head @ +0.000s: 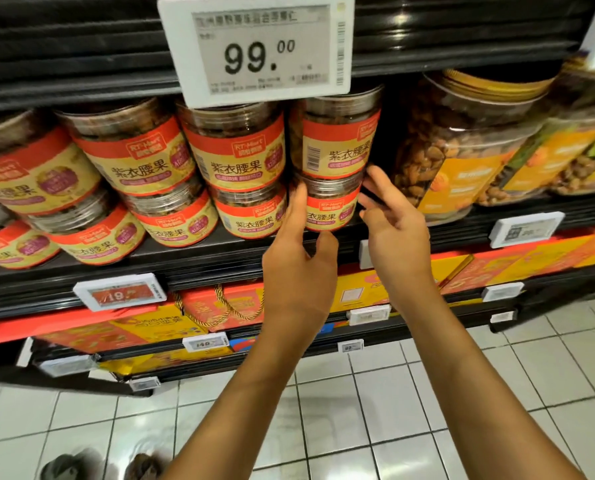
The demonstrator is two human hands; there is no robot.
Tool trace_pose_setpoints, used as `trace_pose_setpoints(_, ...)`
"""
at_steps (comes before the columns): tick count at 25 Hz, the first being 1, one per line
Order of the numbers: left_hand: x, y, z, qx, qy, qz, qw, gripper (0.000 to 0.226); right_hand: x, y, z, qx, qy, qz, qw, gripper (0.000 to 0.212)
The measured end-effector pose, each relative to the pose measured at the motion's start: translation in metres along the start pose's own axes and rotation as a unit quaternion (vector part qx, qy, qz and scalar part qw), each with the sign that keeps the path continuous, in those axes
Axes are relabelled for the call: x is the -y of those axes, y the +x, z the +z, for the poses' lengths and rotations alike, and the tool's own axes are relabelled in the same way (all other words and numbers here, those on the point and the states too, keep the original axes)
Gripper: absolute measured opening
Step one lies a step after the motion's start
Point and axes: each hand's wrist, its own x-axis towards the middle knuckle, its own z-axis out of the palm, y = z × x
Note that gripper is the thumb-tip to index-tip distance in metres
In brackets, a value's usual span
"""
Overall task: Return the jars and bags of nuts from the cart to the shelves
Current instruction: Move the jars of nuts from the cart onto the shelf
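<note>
Clear jars of cashews with red and yellow labels stand two high along the black shelf (pixel 199 251). At the right end of the row, a lower jar (pixel 329 211) carries an upper jar (pixel 337 143). My left hand (pixel 299 268) touches the lower jar's left side with straight fingers, and its thumb lies at the jar's front bottom edge. My right hand (pixel 393 230) is at the right side of that stack with spread, relaxed fingers, and its fingertips reach the seam between the two jars. The cart is out of view.
A big white price tag (pixel 258 46) hangs from the shelf above. Large jars of almonds (pixel 462 150) stand right of the stack. Red and yellow gift boxes (pixel 220 306) fill the lower shelves. White floor tiles (pixel 358 393) and shoes (pixel 67 465) lie below.
</note>
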Motion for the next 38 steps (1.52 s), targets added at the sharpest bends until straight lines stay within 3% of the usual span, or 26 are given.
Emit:
trace_pose_setpoints(3,-0.006,-0.007,-0.008,-0.001,-0.001,-0.037,0.999,0.060,0.011,-0.004,-0.002,-0.014,-0.049,-0.006,0.999,0.047)
trace_pose_setpoints(6,-0.034,-0.017,-0.032,0.002,-0.014,-0.058,0.998,0.043,0.041,-0.027,0.004,-0.049,-0.115,-0.074,0.989,0.039)
trace_pose_setpoints(9,-0.077,-0.034,-0.075,-0.003,-0.049,-0.067,0.997,0.025,0.089,-0.051,0.015,0.050,-0.066,-0.096,0.992,0.034)
trace_pose_setpoints(13,-0.132,-0.059,-0.158,-0.047,-0.077,-0.056,0.994,0.022,0.162,-0.077,0.049,0.141,-0.033,-0.101,0.984,0.023)
trace_pose_setpoints(19,-0.186,-0.065,-0.233,-0.077,-0.082,-0.035,0.993,0.022,0.220,-0.079,0.099,0.034,-0.014,-0.103,0.994,0.026)
trace_pose_setpoints(26,-0.215,-0.026,-0.221,-0.065,-0.003,0.064,0.996,0.047,0.242,-0.044,0.152,0.027,-0.146,-0.110,0.983,0.040)
trace_pose_setpoints(29,-0.211,-0.006,-0.210,-0.072,0.048,0.087,0.992,0.056,0.243,-0.030,0.154,0.030,-0.169,-0.096,0.980,0.037)
trace_pose_setpoints(32,-0.208,0.009,-0.195,-0.106,0.104,0.086,0.985,0.058,0.242,-0.022,0.160,0.045,-0.173,-0.091,0.980,0.020)
trace_pose_setpoints(36,-0.200,0.006,-0.193,-0.111,0.078,0.093,0.986,0.058,0.235,-0.025,0.157,0.045,-0.116,-0.110,0.986,0.025)
trace_pose_setpoints(38,-0.196,-0.001,-0.196,-0.128,0.131,0.119,0.976,0.058,0.231,-0.029,0.150,0.057,-0.070,-0.107,0.990,0.039)
